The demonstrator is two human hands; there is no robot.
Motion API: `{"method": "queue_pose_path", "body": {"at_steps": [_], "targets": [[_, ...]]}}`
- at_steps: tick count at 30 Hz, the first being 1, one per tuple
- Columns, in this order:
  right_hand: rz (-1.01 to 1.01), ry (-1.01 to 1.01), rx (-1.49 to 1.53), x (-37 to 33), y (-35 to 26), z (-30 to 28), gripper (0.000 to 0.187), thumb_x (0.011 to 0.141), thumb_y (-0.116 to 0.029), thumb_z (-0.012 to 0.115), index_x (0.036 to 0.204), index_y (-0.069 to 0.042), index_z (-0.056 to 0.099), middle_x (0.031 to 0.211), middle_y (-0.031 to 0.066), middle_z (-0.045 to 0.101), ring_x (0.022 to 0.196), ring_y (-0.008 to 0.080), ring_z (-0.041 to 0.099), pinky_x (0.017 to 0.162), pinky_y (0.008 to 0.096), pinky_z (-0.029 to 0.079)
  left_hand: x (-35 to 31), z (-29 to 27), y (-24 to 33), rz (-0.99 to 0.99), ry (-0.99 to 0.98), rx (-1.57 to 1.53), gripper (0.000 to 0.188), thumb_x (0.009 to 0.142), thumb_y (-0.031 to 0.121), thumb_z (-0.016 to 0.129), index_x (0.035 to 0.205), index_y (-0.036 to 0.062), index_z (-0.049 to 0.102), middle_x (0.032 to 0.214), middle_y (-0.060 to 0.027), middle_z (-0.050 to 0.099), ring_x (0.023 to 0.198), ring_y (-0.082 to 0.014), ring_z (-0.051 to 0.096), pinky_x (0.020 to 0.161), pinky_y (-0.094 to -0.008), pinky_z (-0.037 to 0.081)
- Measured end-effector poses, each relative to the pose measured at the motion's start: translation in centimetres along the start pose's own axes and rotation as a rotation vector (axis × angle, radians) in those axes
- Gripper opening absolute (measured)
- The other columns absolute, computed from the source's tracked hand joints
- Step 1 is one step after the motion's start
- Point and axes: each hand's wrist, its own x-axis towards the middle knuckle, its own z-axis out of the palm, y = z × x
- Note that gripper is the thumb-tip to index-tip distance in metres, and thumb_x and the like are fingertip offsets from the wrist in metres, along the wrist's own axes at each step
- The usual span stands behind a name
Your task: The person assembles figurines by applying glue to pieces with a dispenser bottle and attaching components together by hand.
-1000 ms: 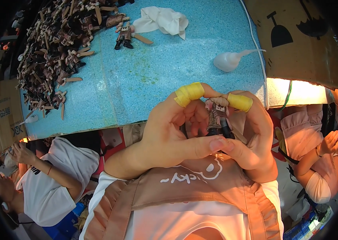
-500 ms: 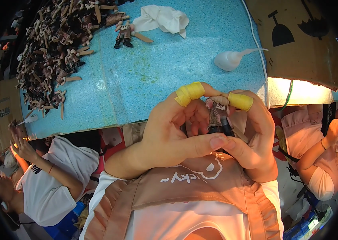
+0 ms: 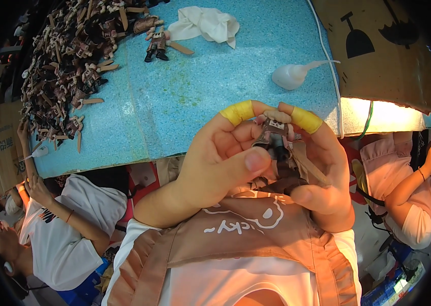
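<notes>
Both my hands hold one small toy figure [image 3: 275, 133] above my lap, close to the near edge of the blue foam-topped table [image 3: 200, 97]. My left hand [image 3: 220, 163] pinches it from the left, thumb near its legs, forefinger wrapped in yellow tape on its head. My right hand [image 3: 317, 171] grips it from the right, also with a yellow-taped forefinger. A thin wooden stick [image 3: 310, 168] runs from the figure across my right palm.
A big heap of similar figures with sticks [image 3: 68, 61] lies at the table's far left, one lone figure [image 3: 157, 43] beside a white cloth [image 3: 205, 24]. A white squeeze bottle [image 3: 294, 75], a cable and a cardboard box [image 3: 383, 51] sit right. Seated people flank me.
The figure has tilted so its legs point toward me. My left thumb slid off my right thumb and up to the legs. The person on the left raised an arm to the table.
</notes>
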Motion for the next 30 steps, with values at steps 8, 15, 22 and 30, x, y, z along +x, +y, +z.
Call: {"method": "queue_pose_path", "body": {"at_steps": [8, 15, 22, 30], "targets": [[-0.173, 0.044, -0.183, -0.2, 1.1, 0.0, 0.073, 0.062, -0.011, 0.08, 0.121, 0.008, 0.042, 0.104, 0.0112, 0.048, 0.092, 0.0174, 0.054, 0.079, 0.027, 0.045, 0.3, 0.2, 0.5, -0.087, -0.061, -0.027, 0.082, 0.07, 0.054, 0.068, 0.122, -0.0038, 0.04, 0.109, -0.0118, 0.051, 0.095, -0.0136, 0.053, 0.081, -0.0245, 0.044], [-0.273, -0.002, -0.271, 0.1, 1.0, -0.6, 0.065, 0.063, -0.01, 0.079, 0.116, 0.007, 0.045, 0.101, 0.0113, 0.047, 0.089, 0.0185, 0.055, 0.074, 0.0265, 0.048, -0.2, 0.4, 0.1, -0.043, -0.023, -0.008, 0.082, 0.074, 0.049, 0.066, 0.127, -0.0043, 0.034, 0.116, -0.0129, 0.05, 0.101, -0.0171, 0.052, 0.085, -0.0289, 0.044], [-0.225, 0.118, -0.102, 0.0, 0.9, 0.9, 0.063, 0.064, -0.011, 0.078, 0.115, 0.006, 0.046, 0.104, 0.0126, 0.047, 0.094, 0.0185, 0.052, 0.077, 0.0292, 0.046, -0.2, 0.6, -0.1, 0.015, -0.053, -0.008, 0.077, 0.077, 0.043, 0.065, 0.131, 0.0, 0.031, 0.122, -0.017, 0.046, 0.109, -0.0217, 0.049, 0.091, -0.0315, 0.042], [-0.654, -0.003, -0.926, 1.2, 0.0, -0.3, 0.062, 0.052, -0.023, 0.08, 0.105, -0.001, 0.057, 0.092, 0.0077, 0.055, 0.09, 0.0305, 0.052, 0.079, 0.0402, 0.043, 0.2, -1.1, 0.5, -0.091, -0.189, -0.155, 0.06, 0.086, 0.034, 0.057, 0.128, -0.0019, 0.033, 0.108, -0.0127, 0.053, 0.087, -0.0157, 0.055, 0.065, -0.0251, 0.047]]}}
